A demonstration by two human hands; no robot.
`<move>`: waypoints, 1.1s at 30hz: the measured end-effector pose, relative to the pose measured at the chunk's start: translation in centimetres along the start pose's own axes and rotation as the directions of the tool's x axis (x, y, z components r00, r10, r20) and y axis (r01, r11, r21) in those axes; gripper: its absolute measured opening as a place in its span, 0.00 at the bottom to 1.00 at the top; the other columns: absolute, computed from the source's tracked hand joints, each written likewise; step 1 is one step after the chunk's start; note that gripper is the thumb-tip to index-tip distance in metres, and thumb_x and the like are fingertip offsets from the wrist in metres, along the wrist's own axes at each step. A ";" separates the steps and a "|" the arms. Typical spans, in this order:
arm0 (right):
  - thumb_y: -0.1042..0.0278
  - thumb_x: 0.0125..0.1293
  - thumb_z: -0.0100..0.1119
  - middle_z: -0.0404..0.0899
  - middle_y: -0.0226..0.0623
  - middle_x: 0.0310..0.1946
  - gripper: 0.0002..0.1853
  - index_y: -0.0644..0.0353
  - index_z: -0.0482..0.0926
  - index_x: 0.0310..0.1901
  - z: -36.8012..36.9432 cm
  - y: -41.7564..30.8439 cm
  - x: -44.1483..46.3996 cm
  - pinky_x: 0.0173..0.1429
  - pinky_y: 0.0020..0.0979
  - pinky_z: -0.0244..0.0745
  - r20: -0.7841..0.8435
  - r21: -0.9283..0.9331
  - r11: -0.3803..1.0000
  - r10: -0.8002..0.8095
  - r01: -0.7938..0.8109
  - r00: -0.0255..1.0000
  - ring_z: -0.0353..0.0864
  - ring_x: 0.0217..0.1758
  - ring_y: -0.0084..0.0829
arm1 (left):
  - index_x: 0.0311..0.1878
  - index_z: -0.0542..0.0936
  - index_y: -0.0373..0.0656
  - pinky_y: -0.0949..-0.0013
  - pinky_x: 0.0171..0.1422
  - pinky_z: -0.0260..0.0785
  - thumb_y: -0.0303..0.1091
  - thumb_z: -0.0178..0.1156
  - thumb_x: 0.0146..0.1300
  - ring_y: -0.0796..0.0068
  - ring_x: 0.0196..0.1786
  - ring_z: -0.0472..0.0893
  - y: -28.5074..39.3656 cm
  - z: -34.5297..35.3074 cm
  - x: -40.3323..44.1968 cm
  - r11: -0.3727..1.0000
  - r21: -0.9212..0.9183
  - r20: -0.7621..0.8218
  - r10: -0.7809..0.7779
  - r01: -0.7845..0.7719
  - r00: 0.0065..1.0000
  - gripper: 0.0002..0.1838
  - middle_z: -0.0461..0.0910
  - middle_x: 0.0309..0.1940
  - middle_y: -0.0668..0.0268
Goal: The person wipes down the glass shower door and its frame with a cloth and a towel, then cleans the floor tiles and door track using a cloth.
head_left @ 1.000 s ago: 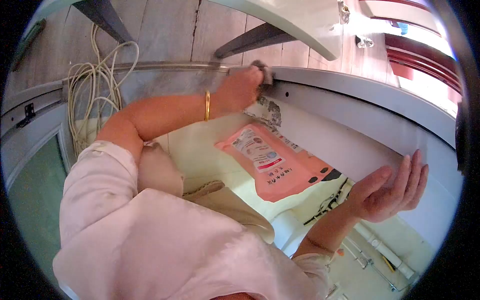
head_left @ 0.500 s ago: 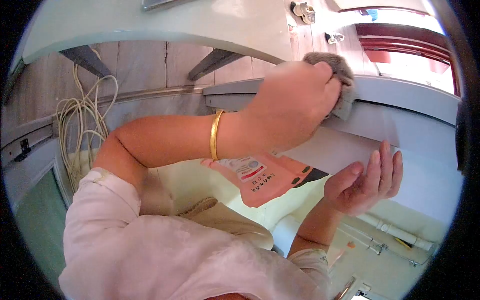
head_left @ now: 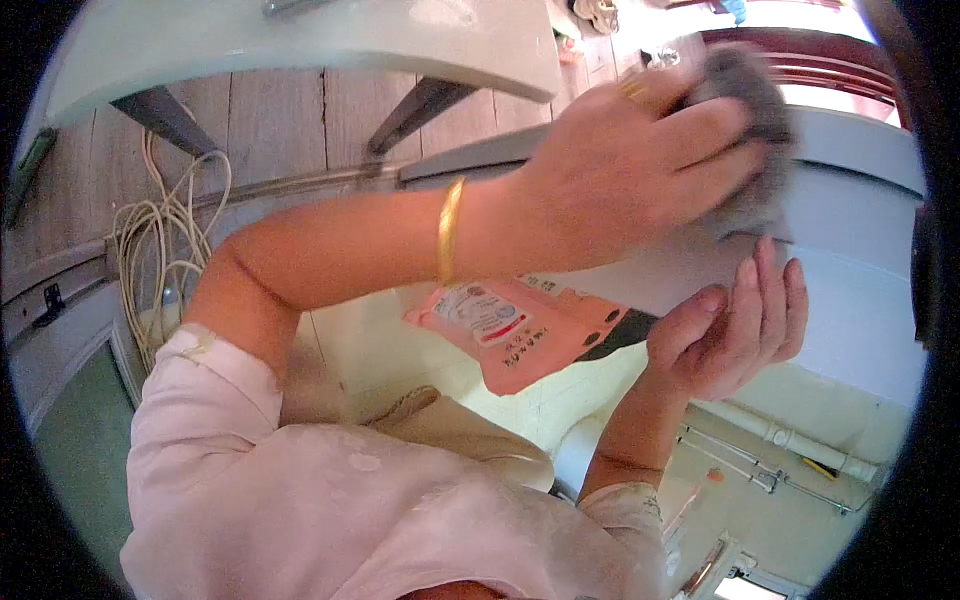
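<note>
My left hand [head_left: 650, 160], wearing a gold bracelet [head_left: 450, 230] and a gold ring, is closed on a grey cloth [head_left: 755, 130]. The cloth, blurred by motion, lies against the top of a long grey panel [head_left: 855, 150]. Below it, in front of the panel's pale face, my right hand [head_left: 730, 335] is held up and holds nothing. Its fingers are stretched and slightly cupped, the thumb apart. Beneath my left forearm is a pink printed bag [head_left: 520, 345], partly hidden by the arm.
A pale tabletop [head_left: 300, 45] with dark legs stands at the top left. A coiled cream cable [head_left: 170, 235] hangs at the left. White pipes [head_left: 790, 435] run along the lower right. Shoes [head_left: 597, 14] lie on the wooden floor at the top.
My left hand has moved with the cloth to the right and up along the panel. The right hand has barely moved. The whole view has shifted slightly.
</note>
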State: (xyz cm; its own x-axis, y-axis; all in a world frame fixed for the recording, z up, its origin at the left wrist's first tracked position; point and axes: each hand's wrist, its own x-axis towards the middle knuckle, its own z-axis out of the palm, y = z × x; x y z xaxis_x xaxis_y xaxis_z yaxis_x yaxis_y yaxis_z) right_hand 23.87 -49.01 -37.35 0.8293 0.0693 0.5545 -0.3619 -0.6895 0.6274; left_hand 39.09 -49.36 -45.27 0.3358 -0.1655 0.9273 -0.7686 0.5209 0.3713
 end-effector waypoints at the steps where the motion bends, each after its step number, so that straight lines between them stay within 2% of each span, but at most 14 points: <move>1: 0.69 0.63 0.45 0.80 0.45 0.42 0.12 0.60 0.73 0.46 -0.2 0.2 0.1 0.58 0.39 0.66 0.017 -0.018 1.000 -0.012 0.013 1.000 0.73 0.52 0.44 | 0.45 0.77 0.43 0.66 0.43 0.72 0.31 0.56 0.47 0.64 0.46 0.75 -0.1 0.9 0.4 0.999 0.004 -0.064 0.035 -0.035 0.997 0.18 0.73 0.46 0.64; 3: 0.70 0.63 0.45 0.80 0.46 0.42 0.12 0.61 0.73 0.47 -0.5 0.6 0.0 0.58 0.40 0.67 0.028 -0.017 0.999 -0.037 0.038 0.999 0.75 0.50 0.43 | 0.45 0.78 0.44 0.67 0.43 0.73 0.33 0.56 0.47 0.65 0.49 0.74 -0.4 2.0 0.4 0.997 0.020 -0.151 0.079 -0.077 0.985 0.19 0.73 0.47 0.65; 5: 0.70 0.62 0.44 0.80 0.48 0.42 0.13 0.62 0.73 0.47 -0.4 1.0 -0.1 0.58 0.42 0.68 0.006 0.018 0.998 -0.065 0.064 0.998 0.77 0.48 0.42 | 0.46 0.77 0.43 0.65 0.45 0.73 0.32 0.57 0.47 0.62 0.48 0.75 -0.8 1.4 -1.5 0.996 0.044 -0.103 0.085 -0.081 0.991 0.19 0.74 0.50 0.62; 7: 0.70 0.64 0.43 0.80 0.48 0.43 0.13 0.63 0.72 0.47 -0.3 0.8 -0.1 0.58 0.43 0.68 0.008 0.017 0.997 -0.074 0.073 0.997 0.77 0.48 0.43 | 0.49 0.77 0.40 0.62 0.48 0.72 0.29 0.57 0.48 0.59 0.44 0.76 -1.6 -0.6 -6.6 0.996 0.062 0.035 0.057 -0.059 0.998 0.20 0.75 0.52 0.57; 9: 0.69 0.67 0.43 0.79 0.46 0.45 0.12 0.64 0.72 0.48 -0.1 0.8 -0.3 0.59 0.41 0.67 0.002 0.043 0.996 -0.075 0.075 0.997 0.74 0.52 0.45 | 0.50 0.76 0.42 0.60 0.48 0.72 0.31 0.56 0.46 0.59 0.51 0.74 -2.7 -2.4 -12.4 0.987 0.144 0.259 -0.100 0.064 0.961 0.23 0.73 0.52 0.61; 11: 0.70 0.68 0.43 0.80 0.45 0.45 0.12 0.65 0.71 0.48 -0.1 0.7 -0.3 0.59 0.41 0.67 -0.001 0.020 0.996 -0.086 0.086 0.996 0.72 0.54 0.46 | 0.51 0.75 0.42 0.57 0.52 0.70 0.28 0.55 0.47 0.57 0.51 0.73 -3.4 -4.4 -16.3 0.964 0.218 0.456 -0.237 0.150 0.858 0.23 0.73 0.52 0.61; 13: 0.70 0.68 0.44 0.80 0.44 0.45 0.12 0.66 0.72 0.48 0.2 0.9 -0.3 0.59 0.40 0.67 -0.016 0.019 0.995 -0.100 0.100 0.995 0.72 0.54 0.46 | 0.52 0.73 0.41 0.58 0.54 0.68 0.27 0.55 0.47 0.56 0.51 0.72 -4.1 -5.7 -19.3 0.944 0.222 0.544 -0.328 0.245 0.773 0.23 0.72 0.53 0.60; 16: 0.72 0.66 0.46 0.81 0.44 0.44 0.11 0.66 0.73 0.47 0.6 1.0 -0.2 0.60 0.39 0.66 -0.045 0.050 0.994 -0.090 0.092 0.995 0.73 0.54 0.45 | 0.47 0.75 0.39 0.57 0.51 0.68 0.26 0.55 0.48 0.53 0.49 0.73 -5.2 -6.4 -22.8 0.854 0.250 0.563 -0.511 0.456 0.650 0.19 0.74 0.48 0.55; 19: 0.72 0.65 0.47 0.81 0.43 0.44 0.11 0.66 0.74 0.46 0.5 0.8 -0.1 0.61 0.36 0.64 -0.006 0.067 0.996 -0.052 0.052 0.999 0.73 0.54 0.44 | 0.43 0.75 0.36 0.55 0.48 0.66 0.25 0.54 0.47 0.49 0.47 0.74 -7.9 -6.0 -28.2 0.540 0.254 0.574 -0.752 0.802 0.325 0.15 0.74 0.44 0.47; 22: 0.72 0.65 0.46 0.81 0.41 0.44 0.11 0.65 0.75 0.46 0.3 0.8 -0.3 0.61 0.35 0.63 0.014 0.018 0.997 -0.078 0.077 0.997 0.74 0.53 0.43 | 0.40 0.74 0.34 0.53 0.45 0.65 0.25 0.53 0.48 0.45 0.43 0.75 -9.2 -5.5 -29.5 0.451 0.320 0.517 -0.820 0.833 0.245 0.13 0.74 0.39 0.43; 25: 0.71 0.66 0.46 0.81 0.40 0.44 0.11 0.65 0.75 0.46 0.2 0.9 -0.2 0.61 0.35 0.63 0.029 -0.037 0.993 -0.109 0.111 0.994 0.75 0.53 0.43 | 0.42 0.74 0.34 0.55 0.46 0.68 0.25 0.51 0.49 0.45 0.40 0.77 -9.8 -5.2 -29.6 0.494 0.324 0.507 -0.810 0.807 0.293 0.15 0.76 0.38 0.46; 28: 0.72 0.66 0.45 0.82 0.40 0.44 0.11 0.64 0.74 0.46 0.2 1.0 -0.2 0.61 0.35 0.63 0.043 -0.029 0.993 -0.110 0.112 0.993 0.76 0.52 0.42 | 0.45 0.74 0.34 0.56 0.48 0.68 0.25 0.52 0.48 0.47 0.43 0.78 -8.2 -4.6 -24.9 0.670 0.136 0.374 -0.716 0.730 0.589 0.17 0.77 0.40 0.47; 30: 0.71 0.66 0.45 0.82 0.40 0.44 0.11 0.64 0.74 0.46 0.5 0.9 -0.2 0.61 0.36 0.63 0.002 0.011 0.994 -0.112 0.112 0.994 0.76 0.52 0.42 | 0.49 0.74 0.34 0.57 0.54 0.68 0.24 0.53 0.49 0.48 0.49 0.76 -5.6 -5.2 -17.9 0.605 0.123 0.504 -0.721 0.787 0.476 0.20 0.76 0.45 0.48; 33: 0.70 0.66 0.45 0.81 0.40 0.43 0.11 0.63 0.74 0.46 0.8 1.1 0.0 0.61 0.36 0.64 -0.040 0.063 0.992 -0.103 0.105 0.994 0.76 0.51 0.43 | 0.52 0.73 0.34 0.57 0.60 0.65 0.24 0.54 0.48 0.49 0.55 0.73 -3.1 -4.7 -15.7 0.802 0.022 0.398 -0.555 0.597 0.731 0.23 0.74 0.51 0.48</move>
State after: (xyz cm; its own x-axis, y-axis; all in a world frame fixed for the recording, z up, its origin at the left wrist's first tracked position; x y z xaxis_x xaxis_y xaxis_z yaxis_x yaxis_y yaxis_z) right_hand 23.87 -50.36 -37.10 0.8447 0.1685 0.5081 -0.2451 -0.7221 0.6469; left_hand 38.75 -44.39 -61.19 0.4554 -0.7430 0.4905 -0.4281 0.3004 0.8524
